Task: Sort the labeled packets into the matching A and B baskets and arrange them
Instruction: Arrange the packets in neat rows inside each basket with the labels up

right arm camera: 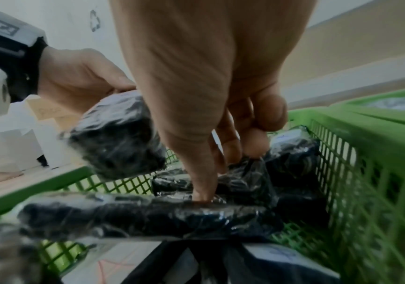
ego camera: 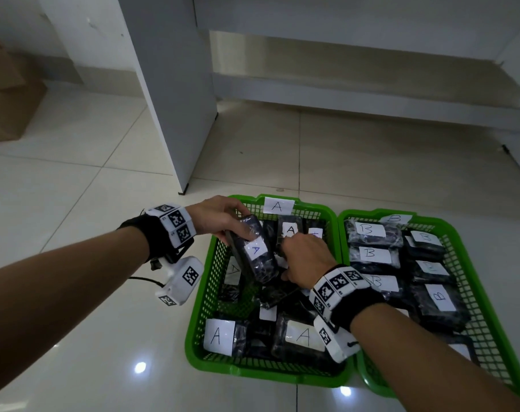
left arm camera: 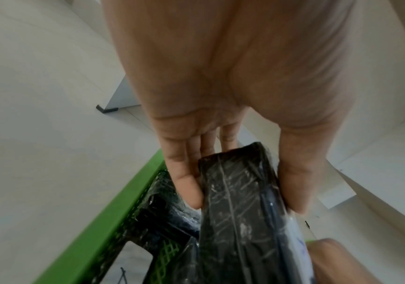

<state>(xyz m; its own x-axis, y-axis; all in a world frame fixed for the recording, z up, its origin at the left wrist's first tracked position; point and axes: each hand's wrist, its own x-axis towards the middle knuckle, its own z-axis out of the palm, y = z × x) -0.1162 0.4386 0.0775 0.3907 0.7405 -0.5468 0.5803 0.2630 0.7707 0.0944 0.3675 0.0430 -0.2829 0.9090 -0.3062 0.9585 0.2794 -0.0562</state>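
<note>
glossy tiled floor (ego camera: 74, 162), white cabinet (ego camera: 175, 93)

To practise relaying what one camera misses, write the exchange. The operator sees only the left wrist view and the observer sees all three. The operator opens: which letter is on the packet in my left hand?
Observer: The head view shows an A label on the held packet, gripped by your left hand.
Operator: What is my right hand doing?
Observer: The right hand is down inside the A basket, fingers touching packets lying there.
Operator: Where is the B basket?
Observer: The B basket sits right beside it, on its right, holding B-labelled packets.
</note>
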